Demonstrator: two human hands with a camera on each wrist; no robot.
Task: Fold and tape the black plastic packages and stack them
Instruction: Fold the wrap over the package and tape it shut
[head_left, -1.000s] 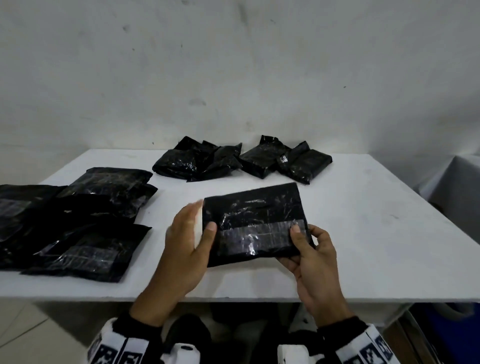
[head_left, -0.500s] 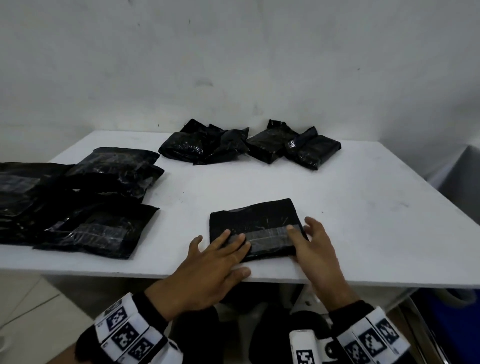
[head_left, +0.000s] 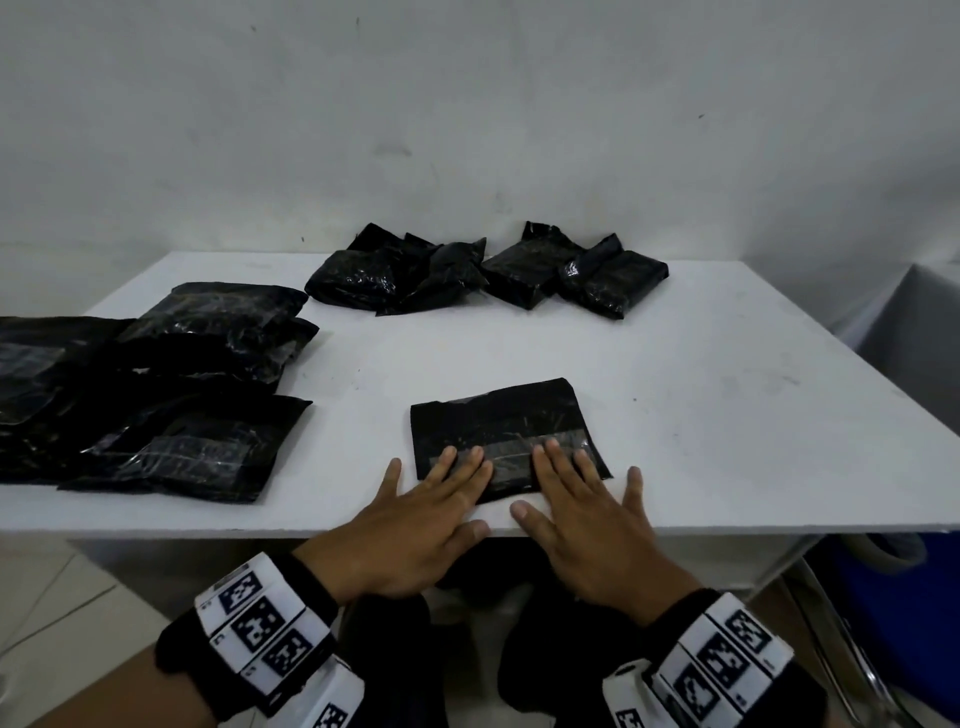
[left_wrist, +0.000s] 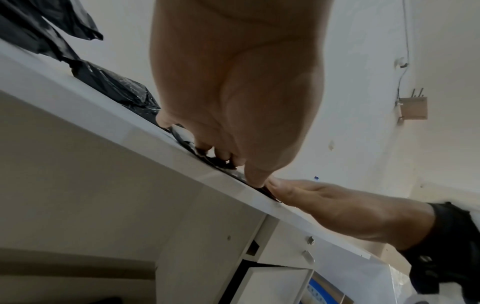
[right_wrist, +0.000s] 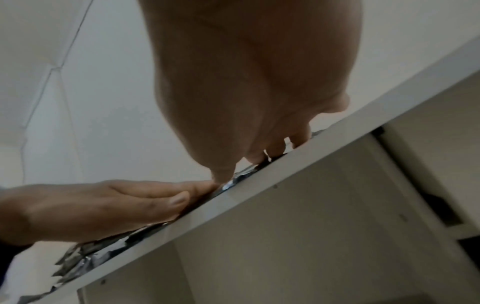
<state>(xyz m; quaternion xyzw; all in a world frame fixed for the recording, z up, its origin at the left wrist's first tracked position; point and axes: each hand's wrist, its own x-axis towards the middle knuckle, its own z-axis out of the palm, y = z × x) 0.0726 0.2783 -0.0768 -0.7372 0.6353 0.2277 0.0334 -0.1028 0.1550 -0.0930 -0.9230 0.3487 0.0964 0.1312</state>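
A folded black plastic package lies flat near the front edge of a white tabletop, a strip of clear tape running across its near half. Both hands press down on it side by side: the left hand with straight, spread fingers on the package's near left part, the right hand likewise on its near right part, fingertips on the tape. Neither grip grasps anything; both lie released, palms down. The wrist views show the two thumbs almost meeting at the tabletop's edge. To the left, a loose heap of flat black packages overlaps toward the tabletop's left side. At the far edge, near the wall, sit two clusters of bundled black packages.
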